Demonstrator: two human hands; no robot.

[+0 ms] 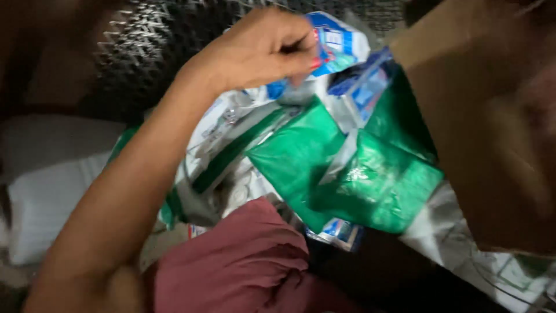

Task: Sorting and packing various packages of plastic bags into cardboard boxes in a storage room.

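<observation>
Our left hand (263, 49) pinched shut on a blue-and-white packet (339, 43) above the heap, green packets (353, 168) piled just below on a white printed sack (463, 243), brown cardboard box (486, 127) at right, maroon cloth (237, 266) beneath, our right hand unseen.

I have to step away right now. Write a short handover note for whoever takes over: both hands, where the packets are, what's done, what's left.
Left hand: raised at top centre, fingers pinched shut on a blue-and-white packet.
Right hand: not clearly in view; a blurred brown shape at the right edge may be it.
Packets: green packets lie heaped at centre on white printed sacking, with another blue-and-white packet at the heap's lower edge. Maroon cloth lies in front.
Done: one packet lifted above the heap.
Left: the green packets and the other blue-and-white packet remain in the heap.
</observation>
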